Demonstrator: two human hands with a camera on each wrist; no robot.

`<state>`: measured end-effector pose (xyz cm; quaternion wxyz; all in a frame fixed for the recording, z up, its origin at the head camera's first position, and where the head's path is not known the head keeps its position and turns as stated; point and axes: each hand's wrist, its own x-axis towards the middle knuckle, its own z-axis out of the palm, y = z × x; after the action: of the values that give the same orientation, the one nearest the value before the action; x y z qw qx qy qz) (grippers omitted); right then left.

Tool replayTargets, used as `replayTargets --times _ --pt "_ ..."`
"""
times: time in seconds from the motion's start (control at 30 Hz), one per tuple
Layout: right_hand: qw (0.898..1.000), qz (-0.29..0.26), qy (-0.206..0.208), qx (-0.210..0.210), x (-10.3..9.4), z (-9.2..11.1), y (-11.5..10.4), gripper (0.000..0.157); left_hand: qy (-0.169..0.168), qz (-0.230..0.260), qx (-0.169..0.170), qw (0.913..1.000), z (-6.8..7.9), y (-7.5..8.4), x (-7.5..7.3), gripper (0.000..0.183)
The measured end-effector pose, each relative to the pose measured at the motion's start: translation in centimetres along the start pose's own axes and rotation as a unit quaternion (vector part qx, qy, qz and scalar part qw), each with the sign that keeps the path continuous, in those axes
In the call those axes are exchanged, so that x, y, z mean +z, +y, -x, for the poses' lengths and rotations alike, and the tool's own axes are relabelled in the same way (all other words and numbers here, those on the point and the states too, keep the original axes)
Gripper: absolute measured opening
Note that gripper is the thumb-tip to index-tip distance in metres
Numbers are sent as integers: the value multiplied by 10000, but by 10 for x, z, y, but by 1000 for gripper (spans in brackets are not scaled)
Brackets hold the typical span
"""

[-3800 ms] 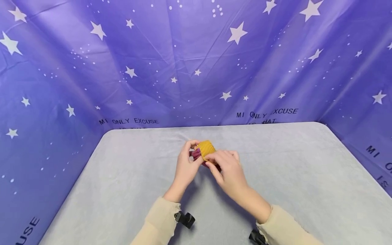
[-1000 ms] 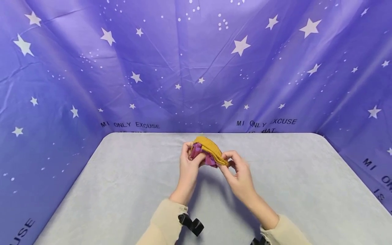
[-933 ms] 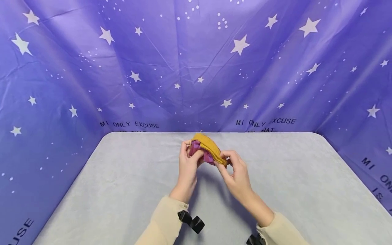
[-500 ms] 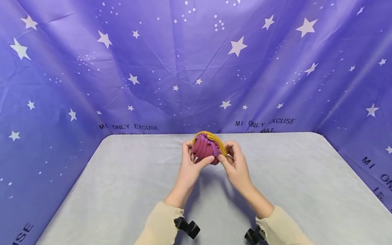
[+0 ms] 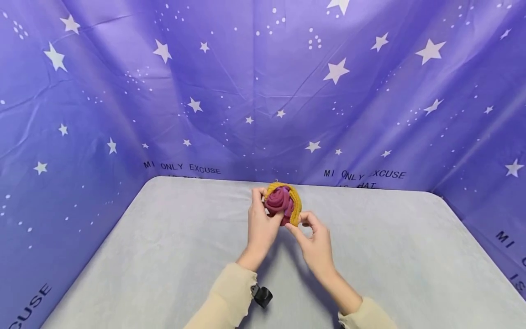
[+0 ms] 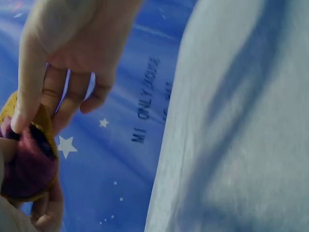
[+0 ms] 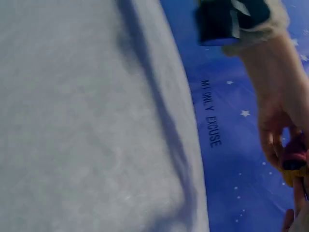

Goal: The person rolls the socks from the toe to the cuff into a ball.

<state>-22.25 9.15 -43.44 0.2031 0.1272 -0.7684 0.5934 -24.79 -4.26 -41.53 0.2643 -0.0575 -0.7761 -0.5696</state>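
Note:
Held a little above the table in the head view is a rolled-up sock (image 5: pixel 279 199), a round maroon and purple knit coil with a mustard ribbed cuff over its top and right side. My left hand (image 5: pixel 263 228) grips it from the left, thumb on the front and fingers round the far side. The right hand (image 5: pixel 318 244) pinches the lower right edge of the mustard cuff between thumb and fingers. In the left wrist view the sock (image 6: pixel 31 164) shows at the left edge, partly covered by fingers. At the right edge of the right wrist view, the sock (image 7: pixel 294 154) is cut off.
A pale grey table (image 5: pixel 185 256) with rounded far corners lies under both hands. Behind and beside it hangs a purple-blue curtain (image 5: pixel 246 82) with white stars and printed words. A black wrist camera (image 5: pixel 262 296) sits at the left sleeve.
The sock has turned so its coiled maroon end faces the head camera; earlier the mustard cuff faced it. My right hand has moved down along the cuff over the last half second.

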Motion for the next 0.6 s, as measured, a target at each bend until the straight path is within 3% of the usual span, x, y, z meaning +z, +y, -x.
replayTargets --times 0.13,0.37,0.5,0.6 --pt "9994 2 -244 263 -8 -3 1 8 -199 -550 180 9981 -1 -7 -4 46" --pt "9944 -667 -491 657 -19 -27 -3 23 -1112 -105 257 9934 -4 -8 -17 49" --pt "9980 -193 -386 471 -22 -29 -2 12 -1479 -114 313 9884 -3 -9 -21 49" --pt "9986 150 -420 270 -23 -29 0 6 -1473 -400 352 9877 -2 -11 -21 49"
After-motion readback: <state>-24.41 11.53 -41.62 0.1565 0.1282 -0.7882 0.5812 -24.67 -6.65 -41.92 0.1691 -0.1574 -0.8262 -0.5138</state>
